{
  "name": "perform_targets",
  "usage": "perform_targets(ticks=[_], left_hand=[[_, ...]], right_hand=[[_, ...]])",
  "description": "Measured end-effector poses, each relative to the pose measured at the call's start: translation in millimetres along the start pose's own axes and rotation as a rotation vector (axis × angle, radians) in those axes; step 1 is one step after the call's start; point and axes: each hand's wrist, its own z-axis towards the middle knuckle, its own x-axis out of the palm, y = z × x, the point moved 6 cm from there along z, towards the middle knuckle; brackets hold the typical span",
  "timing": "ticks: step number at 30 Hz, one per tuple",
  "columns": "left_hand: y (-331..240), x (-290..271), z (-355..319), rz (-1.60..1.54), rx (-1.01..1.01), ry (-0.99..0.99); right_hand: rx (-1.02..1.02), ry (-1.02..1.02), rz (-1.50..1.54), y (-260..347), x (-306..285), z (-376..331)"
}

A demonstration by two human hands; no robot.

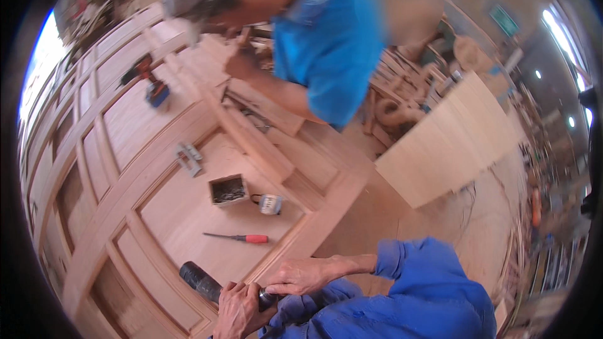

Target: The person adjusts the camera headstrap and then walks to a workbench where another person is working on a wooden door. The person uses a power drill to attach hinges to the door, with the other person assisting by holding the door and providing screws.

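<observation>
My left hand (237, 311) is wrapped around a black cylindrical power tool (200, 281) that lies slanted over the near edge of a large panelled wooden door (125, 169). My right hand (300, 275) reaches in from the right in a blue sleeve. Its fingers close on the tool's metal front end (267, 296), against the door's frame rail. What the tool's tip touches is hidden by my fingers.
On the door panel lie a red-handled screwdriver (242, 238), a small open box of screws (227, 189), a small tape measure (270, 203), metal hinges (188, 158) and a red and black cordless drill (147, 78). Another person in a blue shirt (326, 37) bends over the far side. A pale plywood board (446, 144) stands at the right.
</observation>
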Motion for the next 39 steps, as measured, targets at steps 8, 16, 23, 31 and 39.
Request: perform_targets(ticks=[8, 16, 23, 31, 39], left_hand=[[-88, 20, 20, -0.176, -0.049, 0.237], [-258, 108, 143, -0.253, 0.102, 0.467], [-389, 224, 242, -0.196, 0.396, 0.598], [-469, 279, 359, -0.49, 0.357, 0.84], [-489, 307, 504, -0.801, 0.354, 0.662]], right_hand=[[-0.256, -0.159, -0.263, 13, -7, -111], [0.018, -0.262, -0.193, -24, -73, -321], [0.264, -0.439, -0.102, -61, -113, -517], [0.328, -0.605, -0.154, -100, -196, -627], [0.379, -0.504, -0.244, -150, -349, -663]])
